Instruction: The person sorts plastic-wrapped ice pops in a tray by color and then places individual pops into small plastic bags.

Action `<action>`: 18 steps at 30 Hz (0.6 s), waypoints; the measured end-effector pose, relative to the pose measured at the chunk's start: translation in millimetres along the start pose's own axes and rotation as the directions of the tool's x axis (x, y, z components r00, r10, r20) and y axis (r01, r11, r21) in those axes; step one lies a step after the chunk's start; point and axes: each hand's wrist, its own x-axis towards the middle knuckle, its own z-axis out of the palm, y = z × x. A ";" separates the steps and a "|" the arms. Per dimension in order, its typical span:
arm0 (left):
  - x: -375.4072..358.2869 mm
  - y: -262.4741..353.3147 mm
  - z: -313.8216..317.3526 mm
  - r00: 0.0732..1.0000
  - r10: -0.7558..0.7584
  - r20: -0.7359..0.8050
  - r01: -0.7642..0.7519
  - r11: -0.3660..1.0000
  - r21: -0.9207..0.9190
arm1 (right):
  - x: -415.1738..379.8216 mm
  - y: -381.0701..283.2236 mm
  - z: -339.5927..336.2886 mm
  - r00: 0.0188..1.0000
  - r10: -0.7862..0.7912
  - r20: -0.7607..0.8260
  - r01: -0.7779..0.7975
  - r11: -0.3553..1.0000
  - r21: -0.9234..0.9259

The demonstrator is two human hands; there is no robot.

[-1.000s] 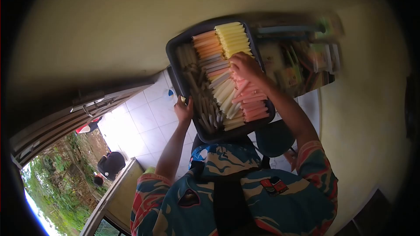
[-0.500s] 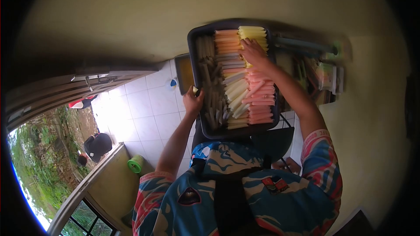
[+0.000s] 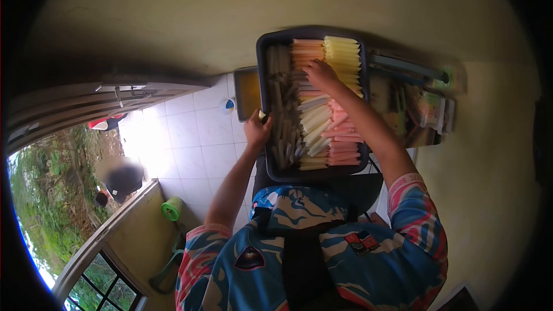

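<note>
A dark rectangular tub (image 3: 262,144) holds rows of slim wrapped sticks. Yellow sticks (image 3: 342,52) fill its upper right, orange ones (image 3: 307,47) lie beside them, pink ones (image 3: 344,152) are at the lower right, and cream ones (image 3: 315,124) are in the middle. Greyish sticks (image 3: 281,103) lie loosely along the left side. My left hand (image 3: 257,129) is closed at the tub's left rim, with a small pale item (image 3: 262,116) between its fingers. My right hand (image 3: 321,75) rests on the sticks below the orange row; its fingertips are bent down, and what they touch is unclear.
Behind the tub's left edge stands a smaller tray (image 3: 248,95) with yellowish contents. A shelf with packets (image 3: 432,109) is at the right. A green bin (image 3: 171,209) stands at lower left on the tiled floor (image 3: 187,132). A person (image 3: 122,178) is outside.
The tub appears slightly further right. My right hand has moved left across the sticks, off the yellow row toward the orange one. My left hand stays at the rim.
</note>
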 end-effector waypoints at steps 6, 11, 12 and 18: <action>-0.2 5.0 -4.5 0.995 -0.082 0.063 0.079 0.996 0.039 | -2.8 3.4 -1.5 0.996 0.051 0.074 -0.048 0.998 -0.042; 0.1 0.8 -0.5 1.000 0.003 -0.001 -0.003 1.000 0.020 | 3.3 2.7 -0.8 0.990 0.084 0.117 -0.075 0.994 -0.080; 0.8 1.6 -1.2 1.000 -0.021 0.018 0.020 0.999 0.025 | 4.2 2.5 -1.1 0.989 0.093 0.119 -0.084 0.993 -0.080; 1.2 5.4 -5.5 0.995 -0.068 0.069 0.066 0.998 0.021 | 9.2 -9.8 13.2 0.982 0.165 0.096 -0.145 0.971 -0.192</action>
